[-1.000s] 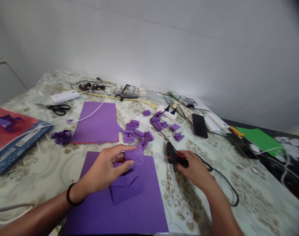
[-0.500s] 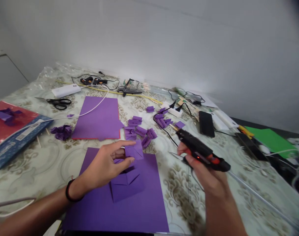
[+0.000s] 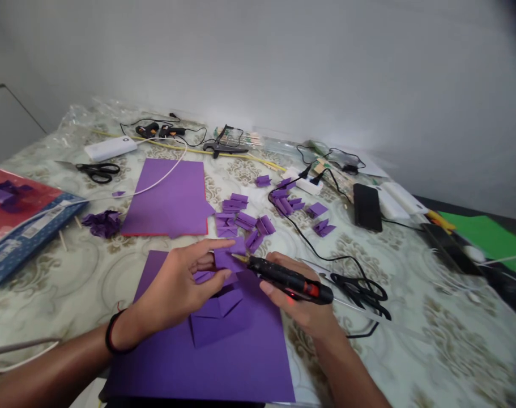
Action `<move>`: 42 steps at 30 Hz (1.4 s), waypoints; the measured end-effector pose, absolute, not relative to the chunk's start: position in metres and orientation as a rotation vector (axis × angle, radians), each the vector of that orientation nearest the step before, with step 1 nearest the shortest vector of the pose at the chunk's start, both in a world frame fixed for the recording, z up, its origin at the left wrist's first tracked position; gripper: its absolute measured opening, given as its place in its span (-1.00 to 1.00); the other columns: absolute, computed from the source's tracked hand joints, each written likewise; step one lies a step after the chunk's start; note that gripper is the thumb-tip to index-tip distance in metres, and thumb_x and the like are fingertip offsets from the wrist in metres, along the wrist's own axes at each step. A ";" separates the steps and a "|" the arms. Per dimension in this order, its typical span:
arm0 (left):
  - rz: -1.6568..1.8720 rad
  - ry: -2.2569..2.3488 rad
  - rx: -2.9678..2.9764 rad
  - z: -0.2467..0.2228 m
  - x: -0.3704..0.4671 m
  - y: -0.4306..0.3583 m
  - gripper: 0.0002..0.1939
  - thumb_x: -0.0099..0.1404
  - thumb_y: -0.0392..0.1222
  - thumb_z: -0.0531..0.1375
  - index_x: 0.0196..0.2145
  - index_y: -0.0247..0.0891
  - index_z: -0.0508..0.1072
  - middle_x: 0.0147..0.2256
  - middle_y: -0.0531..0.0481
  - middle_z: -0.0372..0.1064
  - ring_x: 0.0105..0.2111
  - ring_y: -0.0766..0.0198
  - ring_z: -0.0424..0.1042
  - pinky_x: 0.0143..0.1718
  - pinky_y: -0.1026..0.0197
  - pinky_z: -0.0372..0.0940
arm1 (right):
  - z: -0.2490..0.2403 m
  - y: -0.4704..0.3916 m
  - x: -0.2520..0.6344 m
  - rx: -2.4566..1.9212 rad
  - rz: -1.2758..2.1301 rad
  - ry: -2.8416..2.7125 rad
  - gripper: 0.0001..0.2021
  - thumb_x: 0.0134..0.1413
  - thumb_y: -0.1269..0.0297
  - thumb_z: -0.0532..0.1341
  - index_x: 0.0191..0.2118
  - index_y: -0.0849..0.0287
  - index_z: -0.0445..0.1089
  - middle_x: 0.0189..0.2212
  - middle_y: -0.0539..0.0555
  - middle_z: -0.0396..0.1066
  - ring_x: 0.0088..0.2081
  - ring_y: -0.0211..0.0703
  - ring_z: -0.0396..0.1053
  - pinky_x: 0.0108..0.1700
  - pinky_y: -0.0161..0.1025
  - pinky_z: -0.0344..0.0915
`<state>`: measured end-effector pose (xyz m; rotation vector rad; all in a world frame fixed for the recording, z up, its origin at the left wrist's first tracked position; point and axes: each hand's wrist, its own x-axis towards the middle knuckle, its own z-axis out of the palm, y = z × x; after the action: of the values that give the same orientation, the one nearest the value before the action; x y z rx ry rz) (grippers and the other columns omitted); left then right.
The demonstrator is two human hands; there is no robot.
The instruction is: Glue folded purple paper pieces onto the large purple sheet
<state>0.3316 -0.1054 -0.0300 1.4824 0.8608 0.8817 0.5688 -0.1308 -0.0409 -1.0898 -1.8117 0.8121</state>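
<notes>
The left hand (image 3: 181, 283) pinches a folded paper (image 3: 224, 262). The right hand (image 3: 302, 309) grips a glue gun (image 3: 278, 275), nozzle (image 3: 241, 258) over the paper.

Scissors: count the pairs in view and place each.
2. One pair lies left of the far purple sheet; another pair lies right of the right hand. Others may be hidden.

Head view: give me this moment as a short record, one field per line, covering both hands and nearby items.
Left hand: pinching folded purple piece
Right hand: holding black glue gun
Nozzle: at the piece; contact unclear
Below left hand: large purple sheet
Beyond: loose folded pieces
Right side: black-handled scissors, black phone
</notes>
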 end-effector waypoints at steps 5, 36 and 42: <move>0.914 0.885 1.571 -0.031 0.332 -0.106 -0.58 0.36 -0.31 0.28 0.16 -0.22 0.48 -0.11 -0.03 0.69 -0.09 0.13 0.69 0.03 0.12 0.58 | -0.044 -0.133 0.565 -1.087 0.812 -1.839 -0.75 0.25 0.35 0.27 -0.46 0.12 0.30 -0.53 -0.07 0.22 -0.47 -0.24 0.22 -0.41 -0.27 0.16; 0.946 0.895 1.636 -0.032 0.332 -0.104 -0.58 0.37 -0.31 0.28 0.17 -0.20 0.48 -0.15 0.02 0.69 -0.11 0.18 0.70 0.01 0.22 0.58 | -0.046 -0.132 0.562 -1.134 0.667 -1.863 -0.67 0.25 0.36 0.26 -0.52 0.11 0.20 -0.58 -0.10 0.13 -0.53 -0.27 0.17 -0.44 -0.28 0.12; 0.962 0.940 1.698 -0.032 0.332 -0.103 -0.61 0.37 -0.32 0.28 0.14 -0.24 0.50 -0.23 0.02 0.69 -0.22 0.20 0.70 -0.07 0.18 0.61 | -0.044 -0.133 0.562 -1.170 0.637 -1.868 -0.66 0.26 0.34 0.24 -0.53 0.09 0.19 -0.59 -0.09 0.13 -0.55 -0.24 0.17 -0.47 -0.25 0.12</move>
<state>0.3318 -0.1031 -0.0320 1.6976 0.9397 0.9615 0.5618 -0.1326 -0.0436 -1.1697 -1.8680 0.6374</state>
